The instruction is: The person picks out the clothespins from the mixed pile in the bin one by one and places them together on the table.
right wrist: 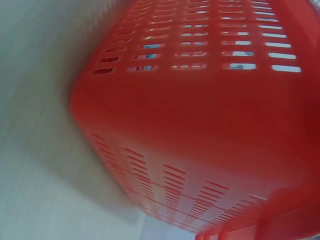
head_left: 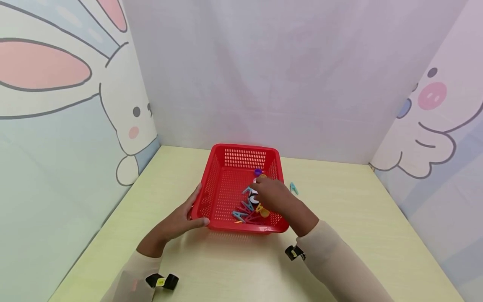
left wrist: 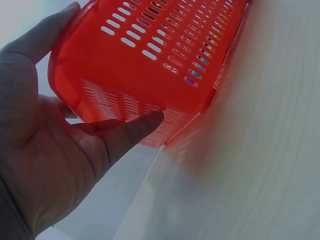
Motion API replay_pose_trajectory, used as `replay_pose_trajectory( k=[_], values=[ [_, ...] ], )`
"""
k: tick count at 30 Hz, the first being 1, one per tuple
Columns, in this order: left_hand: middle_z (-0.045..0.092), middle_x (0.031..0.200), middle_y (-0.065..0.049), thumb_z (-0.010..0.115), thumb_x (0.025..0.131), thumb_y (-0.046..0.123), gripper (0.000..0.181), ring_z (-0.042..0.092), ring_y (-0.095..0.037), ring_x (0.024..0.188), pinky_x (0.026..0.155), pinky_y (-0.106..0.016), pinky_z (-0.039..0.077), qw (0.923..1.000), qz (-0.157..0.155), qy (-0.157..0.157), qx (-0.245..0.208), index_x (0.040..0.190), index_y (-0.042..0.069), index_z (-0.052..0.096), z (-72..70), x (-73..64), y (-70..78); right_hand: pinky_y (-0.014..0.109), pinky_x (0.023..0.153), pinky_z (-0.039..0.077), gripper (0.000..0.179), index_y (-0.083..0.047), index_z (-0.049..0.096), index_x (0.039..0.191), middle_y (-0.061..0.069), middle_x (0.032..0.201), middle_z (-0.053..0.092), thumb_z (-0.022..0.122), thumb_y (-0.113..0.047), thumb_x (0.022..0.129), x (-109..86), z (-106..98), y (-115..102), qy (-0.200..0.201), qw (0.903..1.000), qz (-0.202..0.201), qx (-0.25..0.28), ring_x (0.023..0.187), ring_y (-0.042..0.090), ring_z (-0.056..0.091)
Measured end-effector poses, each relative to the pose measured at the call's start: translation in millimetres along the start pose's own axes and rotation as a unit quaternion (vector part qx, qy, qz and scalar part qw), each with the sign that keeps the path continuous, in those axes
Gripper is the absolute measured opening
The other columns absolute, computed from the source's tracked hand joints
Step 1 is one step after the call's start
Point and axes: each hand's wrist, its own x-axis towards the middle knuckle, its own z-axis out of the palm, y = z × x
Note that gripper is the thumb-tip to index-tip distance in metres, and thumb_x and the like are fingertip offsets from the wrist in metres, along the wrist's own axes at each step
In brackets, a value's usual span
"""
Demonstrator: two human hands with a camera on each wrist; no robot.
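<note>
A red plastic basket (head_left: 241,229) with slotted walls sits on the table. My left hand (head_left: 185,216) grips its near left corner, thumb along the front rim and fingers along the left side; the left wrist view shows this hand (left wrist: 55,150) around the corner. My right hand (head_left: 272,193) reaches inside over the right half, fingers bent down among small things. Beneath it lie light blue clothespins (head_left: 239,216), pinkish-red clothespins, a yellow piece (head_left: 265,213), a purple round piece (head_left: 258,171) and a black-and-white round piece (head_left: 254,199). Whether the right fingertips pinch anything is hidden.
One light blue clothespin (head_left: 294,188) lies on the table just right of the basket. The pale wooden table (head_left: 339,209) meets a plain curtain (head_left: 264,84) behind and cartoon-printed side walls. In the right wrist view the basket's wall (right wrist: 200,115) fills most of the picture.
</note>
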Motion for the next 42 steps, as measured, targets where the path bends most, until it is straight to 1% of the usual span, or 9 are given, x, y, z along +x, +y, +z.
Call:
replay_pose_trajectory(
  k=[4, 7, 10, 14, 18, 20, 25, 34, 42],
  values=[
    [0.035, 0.170, -0.021, 0.091, 0.088, 0.034, 0.127, 0.049, -0.047, 0.146, 0.095, -0.039, 0.068, 1.0000, -0.003, 0.001, 0.000, 0.177, 0.028, 0.000, 0.0, 0.2, -0.5, 0.045, 0.090, 0.069, 0.056, -0.016, 0.077, 0.137, 0.007, 0.126, 0.073, 0.095, -0.016, 0.084, 2.5, 4, 1, -0.031, 0.9993, -0.016, 0.015, 0.107, 0.025, 0.073],
    [0.035, 0.170, -0.021, 0.091, 0.088, 0.034, 0.128, 0.049, -0.046, 0.147, 0.095, -0.039, 0.068, 1.0000, -0.005, 0.002, -0.001, 0.177, 0.028, 0.000, -0.2, 0.0, -0.2, 0.047, 0.096, 0.067, 0.065, -0.019, 0.077, 0.137, 0.005, 0.132, 0.072, 0.100, -0.013, 0.076, 4.7, 7, 1, -0.060, 0.9977, -0.016, 0.027, 0.115, 0.024, 0.069],
    [0.034, 0.170, -0.022, 0.091, 0.088, 0.034, 0.128, 0.049, -0.047, 0.147, 0.096, -0.040, 0.068, 1.0000, -0.004, 0.002, 0.004, 0.177, 0.027, -0.001, -0.7, -0.3, -0.7, 0.054, 0.106, 0.062, 0.073, -0.021, 0.075, 0.140, 0.003, 0.143, 0.070, 0.101, -0.014, 0.072, 6.8, 10, 0, -0.081, 0.9961, -0.018, 0.029, 0.132, 0.026, 0.063],
    [0.034, 0.170, -0.021, 0.091, 0.088, 0.034, 0.128, 0.049, -0.047, 0.147, 0.096, -0.040, 0.067, 1.0000, -0.005, 0.005, 0.007, 0.177, 0.027, 0.000, -0.4, -0.6, -0.8, 0.065, 0.121, 0.048, 0.071, -0.024, 0.076, 0.141, 0.003, 0.155, 0.064, 0.099, -0.012, 0.074, 8.2, 14, -1, -0.094, 0.9944, -0.034, 0.035, 0.149, 0.030, 0.050],
    [0.033, 0.171, -0.022, 0.090, 0.088, 0.033, 0.128, 0.049, -0.048, 0.147, 0.096, -0.042, 0.068, 0.9999, 0.000, 0.005, 0.011, 0.177, 0.026, -0.001, -0.4, -1.0, -0.7, 0.069, 0.127, 0.037, 0.070, -0.026, 0.075, 0.142, 0.002, 0.162, 0.059, 0.096, -0.011, 0.077, 8.2, 16, -3, -0.118, 0.9906, -0.038, 0.058, 0.157, 0.033, 0.041],
    [0.033, 0.171, -0.023, 0.090, 0.088, 0.033, 0.128, 0.049, -0.049, 0.147, 0.096, -0.042, 0.068, 0.9999, 0.003, 0.004, 0.014, 0.177, 0.025, -0.002, -0.5, -1.3, -0.5, 0.068, 0.129, 0.034, 0.073, -0.026, 0.073, 0.144, 0.001, 0.162, 0.059, 0.096, -0.011, 0.077, 8.1, 17, -3, -0.131, 0.9889, -0.032, 0.064, 0.159, 0.033, 0.040],
    [0.031, 0.172, -0.023, 0.090, 0.089, 0.032, 0.129, 0.049, -0.048, 0.147, 0.096, -0.043, 0.068, 0.9999, 0.008, 0.001, 0.015, 0.177, 0.025, -0.003, -0.8, -1.5, 0.4, 0.063, 0.131, 0.033, 0.073, -0.026, 0.072, 0.145, -0.001, 0.162, 0.060, 0.095, -0.012, 0.078, 8.9, 19, -2, -0.148, 0.9862, -0.019, 0.071, 0.160, 0.032, 0.039],
    [0.031, 0.172, -0.022, 0.090, 0.089, 0.032, 0.128, 0.049, -0.048, 0.147, 0.097, -0.043, 0.067, 0.9999, 0.001, 0.003, 0.014, 0.177, 0.026, -0.002, -0.7, -1.1, 0.9, 0.065, 0.132, 0.032, 0.070, -0.026, 0.073, 0.144, -0.001, 0.162, 0.060, 0.095, -0.013, 0.079, 9.9, 20, -1, -0.157, 0.9850, -0.023, 0.067, 0.157, 0.032, 0.041],
    [0.033, 0.171, -0.023, 0.089, 0.089, 0.033, 0.127, 0.049, -0.048, 0.146, 0.095, -0.042, 0.068, 0.9998, 0.006, 0.003, 0.018, 0.177, 0.025, -0.002, -1.3, -0.3, -1.1, 0.063, 0.131, 0.032, 0.069, -0.026, 0.076, 0.141, -0.002, 0.156, 0.064, 0.097, -0.014, 0.077, 12.9, 24, -1, -0.165, 0.9830, -0.018, 0.079, 0.152, 0.028, 0.048]
  ],
)
